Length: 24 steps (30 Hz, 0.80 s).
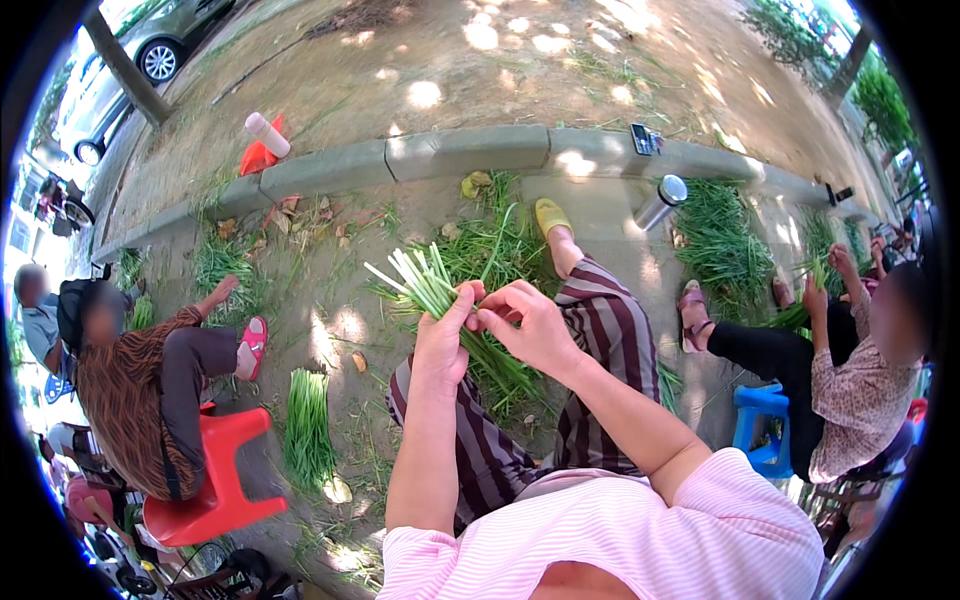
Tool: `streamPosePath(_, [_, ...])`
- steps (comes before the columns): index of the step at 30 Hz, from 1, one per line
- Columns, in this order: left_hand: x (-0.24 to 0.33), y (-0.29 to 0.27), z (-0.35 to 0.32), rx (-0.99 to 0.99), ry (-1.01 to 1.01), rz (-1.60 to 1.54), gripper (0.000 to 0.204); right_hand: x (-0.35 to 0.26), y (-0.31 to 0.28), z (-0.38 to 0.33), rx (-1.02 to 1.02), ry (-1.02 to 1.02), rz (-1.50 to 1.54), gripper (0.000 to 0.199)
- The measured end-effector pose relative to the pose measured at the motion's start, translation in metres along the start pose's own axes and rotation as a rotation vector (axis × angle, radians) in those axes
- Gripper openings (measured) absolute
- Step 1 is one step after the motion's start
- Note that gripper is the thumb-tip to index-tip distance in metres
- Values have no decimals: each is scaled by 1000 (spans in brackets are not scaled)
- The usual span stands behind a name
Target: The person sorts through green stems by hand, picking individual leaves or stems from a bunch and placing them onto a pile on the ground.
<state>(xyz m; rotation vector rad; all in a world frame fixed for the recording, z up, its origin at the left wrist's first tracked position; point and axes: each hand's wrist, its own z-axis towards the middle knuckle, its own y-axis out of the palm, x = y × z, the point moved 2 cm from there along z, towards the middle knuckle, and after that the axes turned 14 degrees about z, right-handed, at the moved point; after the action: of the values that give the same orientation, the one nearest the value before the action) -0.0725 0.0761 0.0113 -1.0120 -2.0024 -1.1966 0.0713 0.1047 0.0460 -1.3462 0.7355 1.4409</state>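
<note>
At far left, a co-worker in a brown patterned top (135,390), seated on a red plastic stool (230,470). Farther up, at the kerb (460,155), a pink bottle (267,135) beside an orange-red item (254,160); apparently closed, contents hidden. Lower, flat on the ground (300,345), a neat bundle of green stalks (308,430), well apart from both hands.

At centre, above the lap in striped trousers (605,320), a bunch of long stalks (425,280), pale ends pointing up and left, green leaves trailing down and right. Probably light; firm at the pale ends, limp and easily bruised along the leaves, perhaps slippery if damp. Best held around the firm part, gently. Wrapped around the bunch: the left hand (442,338). Just beside, the right hand (528,325), thumb and fingertips drawn together near the left thumb; impossible to tell whether gripping a stalk. Beyond, a loose heap of greens (500,250).

Farther right, near the kerb, a silver tumbler (660,203), contents not visible; then another heap of greens (728,240). At far right, a blue stool (762,430) under another co-worker (850,400).
</note>
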Motion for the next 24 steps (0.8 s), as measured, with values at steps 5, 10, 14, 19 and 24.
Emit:
streamPosePath(5, [4,24,-39,-136,-32,182,27,-34,-41,-5,159,-20,50,13])
streamPosePath(10, [12,49,-74,-82,161,416,22,-51,-44,-20,84,-23,143,24])
streamPosePath(14, [10,51,-92,-101,237,638,22,-63,-42,-31,67,21,329,26])
streamPosePath(19, [10,59,-118,-255,190,589,24,-72,-45,-42,-130,245,566,23])
streamPosePath(24, [4,55,-133,-354,133,573,26,-86,-57,-46,-308,429,602,22])
